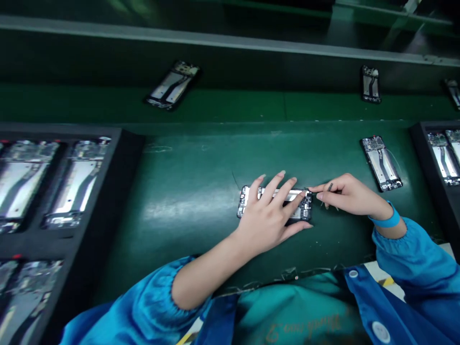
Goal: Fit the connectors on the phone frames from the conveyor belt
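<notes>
An opened phone [304,213] lies lengthwise on the green work surface, with its circuitry and pale metal frame facing up. Across it rests my left hand [264,213], fingers spread over the far edge and thumb along the near edge. My right hand [339,194] is closed in a pinch at the phone's right end, its index fingertip touching or almost touching the far right corner. A thin dark tool [329,188] sticks out between its fingers; its exact kind is unclear. A fine dark wire [235,179] rises by the phone's left end.
Black trays of opened phones stand at left [111,177] and right [419,139]. One opened phone [381,164] lies right of my hands, with a thin pale wire beside it. Farther back lie another phone [173,86], a smaller-looking phone [370,85] and one at the right edge [453,92].
</notes>
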`<move>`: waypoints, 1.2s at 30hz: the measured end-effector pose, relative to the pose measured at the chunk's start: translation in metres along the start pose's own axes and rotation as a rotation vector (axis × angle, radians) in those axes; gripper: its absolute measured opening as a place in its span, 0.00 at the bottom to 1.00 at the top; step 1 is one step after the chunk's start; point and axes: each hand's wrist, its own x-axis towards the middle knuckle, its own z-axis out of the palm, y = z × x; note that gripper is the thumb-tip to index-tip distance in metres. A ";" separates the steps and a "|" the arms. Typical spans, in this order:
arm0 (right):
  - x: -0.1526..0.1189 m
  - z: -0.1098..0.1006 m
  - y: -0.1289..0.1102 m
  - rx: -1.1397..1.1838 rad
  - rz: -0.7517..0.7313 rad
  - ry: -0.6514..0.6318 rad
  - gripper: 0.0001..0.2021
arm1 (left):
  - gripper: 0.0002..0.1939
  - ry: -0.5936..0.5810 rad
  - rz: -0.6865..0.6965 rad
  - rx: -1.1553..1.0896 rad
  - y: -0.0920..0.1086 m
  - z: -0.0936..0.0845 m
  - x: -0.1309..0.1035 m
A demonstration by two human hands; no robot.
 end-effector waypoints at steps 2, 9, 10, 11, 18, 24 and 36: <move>-0.004 0.003 0.000 -0.016 -0.021 -0.067 0.19 | 0.29 0.010 -0.007 0.013 0.008 -0.002 -0.008; 0.004 -0.001 0.008 0.268 0.035 -0.219 0.15 | 0.22 -0.145 0.103 -0.058 -0.009 -0.022 -0.034; 0.006 -0.003 0.009 0.343 0.030 -0.177 0.14 | 0.23 -0.163 0.124 -0.055 -0.014 -0.024 -0.035; 0.007 -0.004 0.010 0.428 0.016 -0.125 0.13 | 0.23 -0.181 0.145 -0.054 -0.019 -0.025 -0.035; 0.024 -0.010 -0.007 0.484 0.095 0.124 0.15 | 0.19 -0.070 0.216 -0.088 -0.030 -0.011 -0.025; 0.072 -0.008 -0.025 0.004 0.184 0.112 0.19 | 0.16 -0.084 0.264 -0.156 -0.040 -0.007 -0.008; 0.102 -0.010 -0.029 0.062 0.350 -0.034 0.16 | 0.16 -0.066 0.255 -0.264 -0.045 -0.005 -0.003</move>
